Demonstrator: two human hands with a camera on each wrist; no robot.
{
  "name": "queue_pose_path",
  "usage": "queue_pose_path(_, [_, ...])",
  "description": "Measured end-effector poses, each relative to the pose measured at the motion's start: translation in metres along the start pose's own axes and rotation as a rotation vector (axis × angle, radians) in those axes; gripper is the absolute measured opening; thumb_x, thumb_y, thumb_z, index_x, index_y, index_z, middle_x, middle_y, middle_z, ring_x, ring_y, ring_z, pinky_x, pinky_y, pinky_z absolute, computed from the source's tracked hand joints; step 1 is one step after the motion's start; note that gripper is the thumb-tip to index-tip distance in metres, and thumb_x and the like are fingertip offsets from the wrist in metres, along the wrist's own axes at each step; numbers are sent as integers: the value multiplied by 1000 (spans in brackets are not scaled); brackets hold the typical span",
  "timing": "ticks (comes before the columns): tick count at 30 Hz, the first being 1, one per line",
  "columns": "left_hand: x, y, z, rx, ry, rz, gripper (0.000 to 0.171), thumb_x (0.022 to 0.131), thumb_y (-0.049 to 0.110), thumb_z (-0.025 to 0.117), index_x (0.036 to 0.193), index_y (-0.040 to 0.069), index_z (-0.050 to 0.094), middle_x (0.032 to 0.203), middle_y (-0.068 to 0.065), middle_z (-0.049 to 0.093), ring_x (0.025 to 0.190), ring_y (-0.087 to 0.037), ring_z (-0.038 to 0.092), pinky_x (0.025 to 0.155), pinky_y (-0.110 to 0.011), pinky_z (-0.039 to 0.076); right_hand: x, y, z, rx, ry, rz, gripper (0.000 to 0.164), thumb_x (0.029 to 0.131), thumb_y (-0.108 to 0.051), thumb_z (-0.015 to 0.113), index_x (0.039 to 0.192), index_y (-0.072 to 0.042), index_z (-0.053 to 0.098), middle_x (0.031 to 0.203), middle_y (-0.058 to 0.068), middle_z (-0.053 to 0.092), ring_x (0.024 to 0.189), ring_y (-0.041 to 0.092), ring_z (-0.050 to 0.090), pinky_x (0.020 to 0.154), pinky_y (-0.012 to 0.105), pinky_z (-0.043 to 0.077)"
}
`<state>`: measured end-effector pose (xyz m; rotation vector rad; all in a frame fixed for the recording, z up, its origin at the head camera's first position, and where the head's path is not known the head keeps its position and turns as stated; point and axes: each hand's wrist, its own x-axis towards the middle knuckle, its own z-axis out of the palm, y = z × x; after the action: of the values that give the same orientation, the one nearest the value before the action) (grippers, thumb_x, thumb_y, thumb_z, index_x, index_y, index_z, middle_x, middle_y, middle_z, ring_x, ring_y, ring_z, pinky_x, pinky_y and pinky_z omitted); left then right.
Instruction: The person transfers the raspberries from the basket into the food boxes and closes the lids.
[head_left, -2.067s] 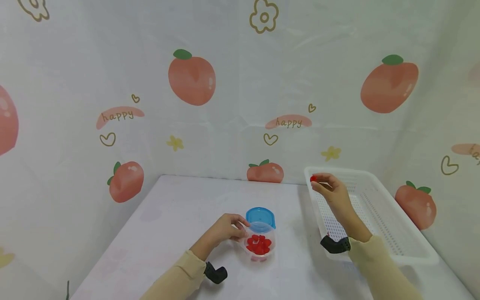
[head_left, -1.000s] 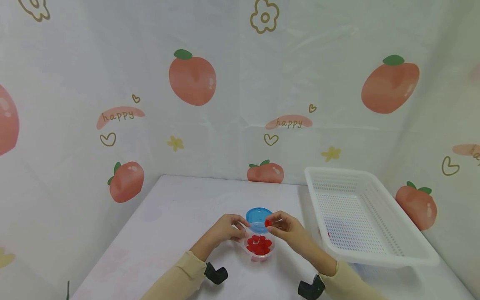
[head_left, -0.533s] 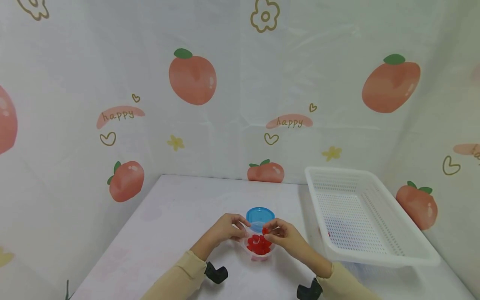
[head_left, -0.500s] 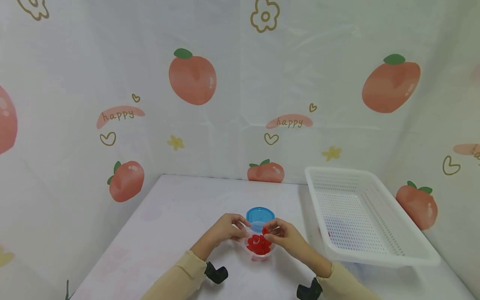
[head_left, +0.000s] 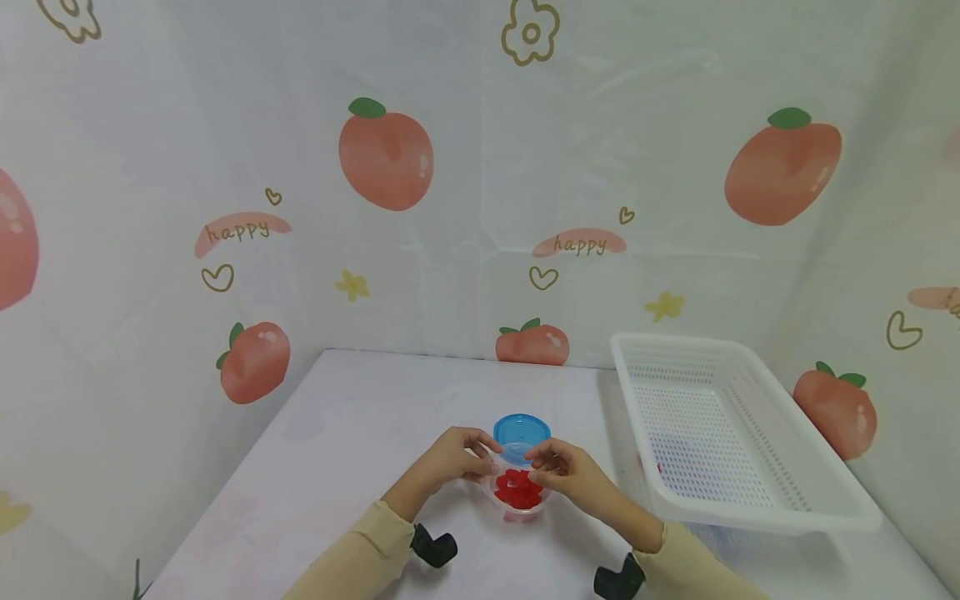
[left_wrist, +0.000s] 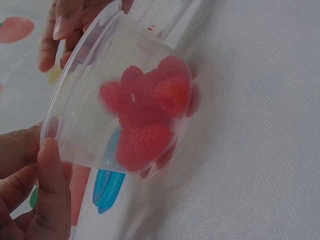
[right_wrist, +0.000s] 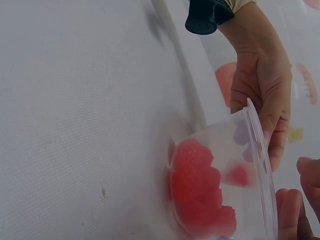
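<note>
My left hand (head_left: 452, 457) pinches the rim of a clear round plastic tub (left_wrist: 82, 132) that stands on the table. Several red raspberries (head_left: 519, 492) lie in the tub. In the right wrist view one blurred raspberry (right_wrist: 240, 175) is inside the tub, apart from the pile. Over the tub's right side is my right hand (head_left: 576, 473), its thumb and fingers parted with nothing between them. Behind the tub lies a blue lid (head_left: 522, 428), partly seen through the clear wall.
A white perforated plastic basket (head_left: 765, 518) stands at the right of the table (head_left: 360, 400). A small red bit (head_left: 658, 469) shows at its left side. A curtain (head_left: 480, 167) printed with fruit hangs behind the table.
My right hand came from over the basket to the tub with a raspberry, then let it go into the tub. My left hand has stayed at the rim.
</note>
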<state>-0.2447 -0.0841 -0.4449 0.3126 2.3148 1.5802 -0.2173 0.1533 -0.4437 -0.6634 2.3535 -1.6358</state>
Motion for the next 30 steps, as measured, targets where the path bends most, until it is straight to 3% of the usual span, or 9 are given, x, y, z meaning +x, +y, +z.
queue_pose_path(4, [0, 0, 0, -2, 0, 1, 26, 82, 7, 75, 106, 0, 68, 84, -6, 60, 62, -13, 60, 64, -26, 58, 0, -1, 0, 10, -10, 9, 32, 90, -12, 68, 115, 5, 57, 106, 21, 60, 89, 20, 58, 75, 30, 59])
queue_pose_path(12, [1, 0, 0, 3, 5, -8, 24, 82, 7, 75, 105, 2, 69, 84, -6, 60, 64, -15, 60, 65, -28, 59, -1, -3, -1, 19, -23, 11, 34, 90, -12, 67, 116, 7, 56, 105, 19, 60, 90, 20, 58, 74, 20, 55])
queue_pose_path(20, [3, -3, 1, 5, 14, -13, 24, 81, 8, 76, 103, 4, 69, 85, -6, 60, 64, -15, 61, 65, -28, 59, -5, -8, -7, 23, -82, 0, 37, 92, -15, 65, 119, 7, 54, 111, 26, 57, 97, 22, 60, 79, 28, 58])
queue_pose_path(30, [2, -3, 1, 4, 17, -13, 25, 81, 8, 76, 104, 2, 69, 85, -6, 60, 64, -15, 61, 65, -28, 59, -11, -31, -28, 26, -110, -139, 34, 92, -13, 64, 121, 4, 54, 117, 26, 56, 106, 43, 59, 83, 25, 56])
